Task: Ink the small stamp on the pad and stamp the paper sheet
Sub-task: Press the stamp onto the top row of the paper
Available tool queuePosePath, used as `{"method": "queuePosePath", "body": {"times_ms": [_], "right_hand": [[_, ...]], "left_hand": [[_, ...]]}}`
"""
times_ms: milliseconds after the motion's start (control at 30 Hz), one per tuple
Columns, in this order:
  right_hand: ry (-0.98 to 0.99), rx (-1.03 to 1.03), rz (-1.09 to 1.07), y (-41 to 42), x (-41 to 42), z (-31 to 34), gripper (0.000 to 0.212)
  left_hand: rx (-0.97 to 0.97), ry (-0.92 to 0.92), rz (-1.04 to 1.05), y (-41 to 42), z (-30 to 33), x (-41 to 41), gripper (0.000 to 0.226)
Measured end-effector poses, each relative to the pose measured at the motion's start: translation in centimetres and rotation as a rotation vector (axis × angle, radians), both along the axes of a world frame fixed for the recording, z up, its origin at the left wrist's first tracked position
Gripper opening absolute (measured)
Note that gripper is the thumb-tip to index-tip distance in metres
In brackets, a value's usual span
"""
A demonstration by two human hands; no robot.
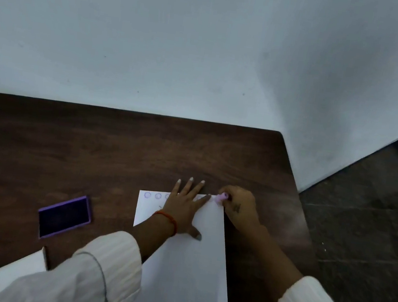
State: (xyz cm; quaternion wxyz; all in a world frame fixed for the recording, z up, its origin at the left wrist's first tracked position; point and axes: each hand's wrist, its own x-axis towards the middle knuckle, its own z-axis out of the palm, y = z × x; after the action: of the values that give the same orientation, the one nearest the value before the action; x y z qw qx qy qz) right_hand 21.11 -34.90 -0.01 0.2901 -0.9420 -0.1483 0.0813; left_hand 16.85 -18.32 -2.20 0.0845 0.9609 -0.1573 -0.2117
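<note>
Stamping step: stamp at the sheet's far R corner, next print in the top row.

R hand [238,206] curled round the stamp [222,196], pinching it; L hand [185,210] spread flat, palm down, pinning the sheet [185,263] to the desk [92,149]. Stamp sits at the sheet's far right corner, just past L fingertips; whether its face touches paper – can't tell, blurred. Long axis looks tilted, approx. left-right, pink end pointing left twd the L hand. Three or so purple ring prints along the top edge, left of L hand. Pad [64,216] lies open, well apart to the left, long axis slanting up-right. Next, prob.: stand stamp upright, press straight down w/ sheet held, lift clean; re-ink at pad if print is faint.
</note>
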Motion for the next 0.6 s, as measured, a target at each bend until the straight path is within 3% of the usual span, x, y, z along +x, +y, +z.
{"method": "queuePosePath", "body": {"times_ms": [133,200,300,367,433,500,600], "right_hand": [[0.29,0.643,-0.656,-1.0,-1.7,1.4,0.015],[0.482,0.889,-0.796,-1.6,-3.0,1.7,0.019],[0.707,1.283,-0.828,-2.0,-6.3,2.1,0.014],[0.817,1.448,-0.835,-2.1,-8.5,2.2,0.019],[0.909,1.574,-0.798,-1.6,-10.4,2.3,0.007],[0.947,1.632,-0.752,-1.2,-11.8,1.4,0.035],[0.98,1.662,-0.725,-0.8,-13.4,0.1,0.054]], "left_hand": [[-0.13,-0.02,0.068,0.1,0.1,-0.7,0.104],[-0.239,-0.07,0.13,0.3,0.6,-1.3,0.098],[-0.402,-0.162,0.267,0.9,1.2,-3.1,0.09],[-0.488,-0.205,0.357,1.8,1.7,-5.1,0.085],[-0.547,-0.257,0.435,2.9,1.9,-7.5,0.08],[-0.55,-0.304,0.511,4.1,2.0,-10.3,0.076],[-0.509,-0.327,0.637,6.0,1.3,-14.1,0.069]]}}
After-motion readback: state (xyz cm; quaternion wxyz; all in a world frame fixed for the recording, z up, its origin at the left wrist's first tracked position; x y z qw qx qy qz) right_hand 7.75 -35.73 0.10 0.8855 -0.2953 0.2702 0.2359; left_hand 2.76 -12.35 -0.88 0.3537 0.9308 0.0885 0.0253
